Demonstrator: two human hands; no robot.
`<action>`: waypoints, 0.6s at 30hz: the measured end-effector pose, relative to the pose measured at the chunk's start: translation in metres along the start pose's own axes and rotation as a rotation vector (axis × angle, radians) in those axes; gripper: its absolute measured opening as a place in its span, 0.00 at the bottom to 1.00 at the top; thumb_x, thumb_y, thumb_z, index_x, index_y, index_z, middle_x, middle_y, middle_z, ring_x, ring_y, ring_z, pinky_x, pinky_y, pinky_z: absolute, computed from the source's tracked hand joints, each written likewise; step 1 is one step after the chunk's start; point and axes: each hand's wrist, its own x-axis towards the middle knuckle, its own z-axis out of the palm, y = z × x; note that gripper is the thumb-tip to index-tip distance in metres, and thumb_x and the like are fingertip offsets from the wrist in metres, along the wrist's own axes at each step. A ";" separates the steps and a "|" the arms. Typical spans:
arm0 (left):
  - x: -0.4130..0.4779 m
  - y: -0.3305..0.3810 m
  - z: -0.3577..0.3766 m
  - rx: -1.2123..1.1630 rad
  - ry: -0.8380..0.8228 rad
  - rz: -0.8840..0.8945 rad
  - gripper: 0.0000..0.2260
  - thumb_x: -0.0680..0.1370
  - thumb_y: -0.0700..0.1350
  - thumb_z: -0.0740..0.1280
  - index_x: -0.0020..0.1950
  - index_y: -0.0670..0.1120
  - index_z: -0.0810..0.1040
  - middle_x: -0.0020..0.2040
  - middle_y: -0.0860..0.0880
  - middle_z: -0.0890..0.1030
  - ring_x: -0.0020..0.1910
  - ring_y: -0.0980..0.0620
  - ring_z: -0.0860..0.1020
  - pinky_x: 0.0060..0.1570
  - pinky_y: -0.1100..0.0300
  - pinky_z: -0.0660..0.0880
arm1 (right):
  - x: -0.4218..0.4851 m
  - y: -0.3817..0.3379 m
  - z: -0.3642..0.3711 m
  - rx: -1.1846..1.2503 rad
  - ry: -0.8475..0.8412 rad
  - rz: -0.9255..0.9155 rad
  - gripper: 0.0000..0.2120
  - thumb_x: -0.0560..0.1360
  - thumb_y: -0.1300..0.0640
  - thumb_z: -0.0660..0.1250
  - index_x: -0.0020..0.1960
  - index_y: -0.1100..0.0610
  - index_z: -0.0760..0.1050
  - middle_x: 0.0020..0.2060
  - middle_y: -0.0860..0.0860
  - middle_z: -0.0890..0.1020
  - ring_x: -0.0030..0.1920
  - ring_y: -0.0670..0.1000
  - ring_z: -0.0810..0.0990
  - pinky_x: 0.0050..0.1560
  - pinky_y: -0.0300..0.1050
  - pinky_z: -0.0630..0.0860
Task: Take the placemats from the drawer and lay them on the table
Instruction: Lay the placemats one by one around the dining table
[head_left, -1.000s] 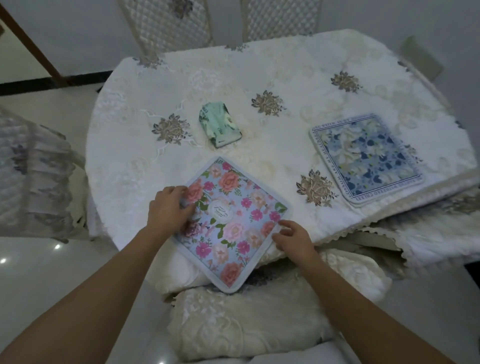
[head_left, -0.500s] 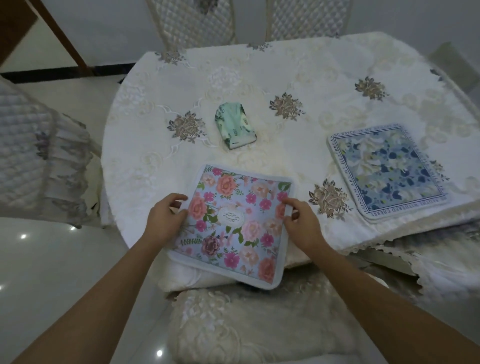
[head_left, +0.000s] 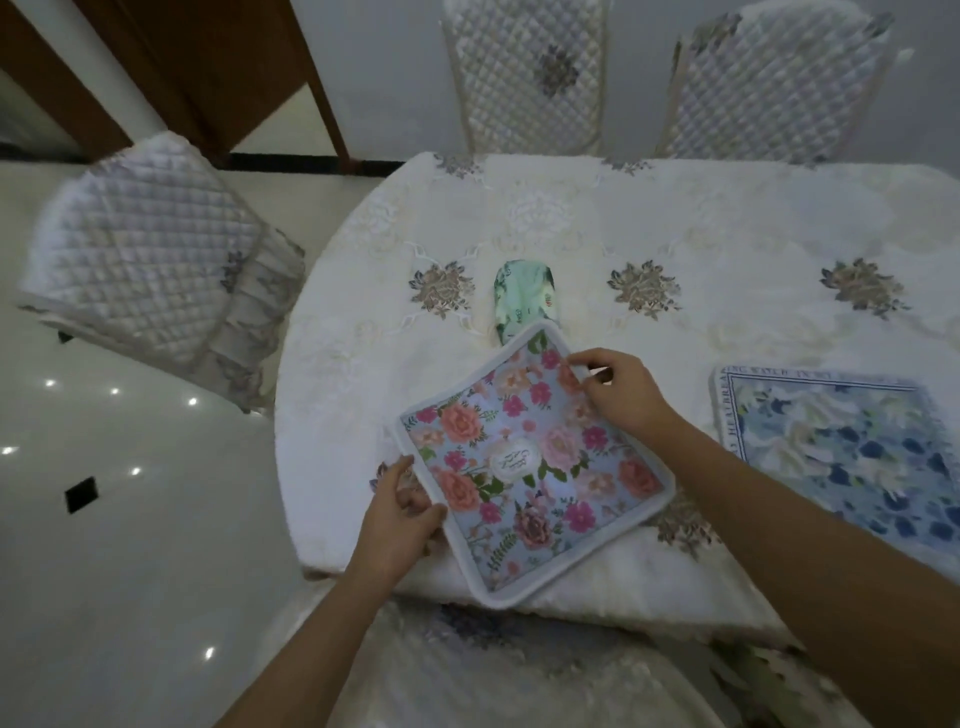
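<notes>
A pink-flowered placemat (head_left: 524, 462) lies turned like a diamond near the front edge of the round table (head_left: 727, 218), one corner hanging over the edge. My left hand (head_left: 402, 519) pinches its left corner. My right hand (head_left: 621, 389) grips its upper right edge. A blue-flowered placemat (head_left: 841, 457) lies flat on the table to the right, touched by neither hand.
A small green packet (head_left: 524, 296) lies just beyond the pink placemat's far corner, partly covered by it. Quilted chairs stand at the left (head_left: 150, 260), at the back (head_left: 524, 78) and back right (head_left: 769, 83). Another cushioned seat (head_left: 467, 670) is right below the table edge.
Both hands have turned the pink placemat counter-clockwise and pushed it farther onto the table, up to the green packet. My right hand slid to its upper edge. My head has shifted left.
</notes>
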 end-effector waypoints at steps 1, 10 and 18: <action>-0.005 -0.006 0.008 0.022 0.011 -0.006 0.30 0.77 0.40 0.72 0.74 0.53 0.64 0.49 0.44 0.83 0.40 0.53 0.84 0.29 0.63 0.77 | 0.001 0.004 0.001 0.012 -0.046 0.005 0.14 0.77 0.60 0.64 0.61 0.52 0.80 0.52 0.53 0.82 0.41 0.52 0.83 0.42 0.50 0.82; -0.025 -0.029 0.022 0.136 0.004 -0.065 0.20 0.80 0.44 0.69 0.70 0.48 0.70 0.41 0.45 0.85 0.35 0.49 0.85 0.33 0.60 0.77 | -0.043 0.061 0.000 -0.046 -0.085 0.073 0.17 0.78 0.57 0.65 0.67 0.55 0.74 0.62 0.54 0.76 0.63 0.54 0.74 0.61 0.46 0.71; 0.019 -0.020 -0.002 0.541 0.033 0.174 0.11 0.79 0.52 0.68 0.59 0.51 0.80 0.45 0.55 0.83 0.38 0.57 0.82 0.43 0.54 0.81 | -0.114 0.086 0.010 0.115 0.118 0.252 0.12 0.76 0.57 0.69 0.59 0.56 0.78 0.49 0.51 0.82 0.49 0.50 0.81 0.50 0.47 0.79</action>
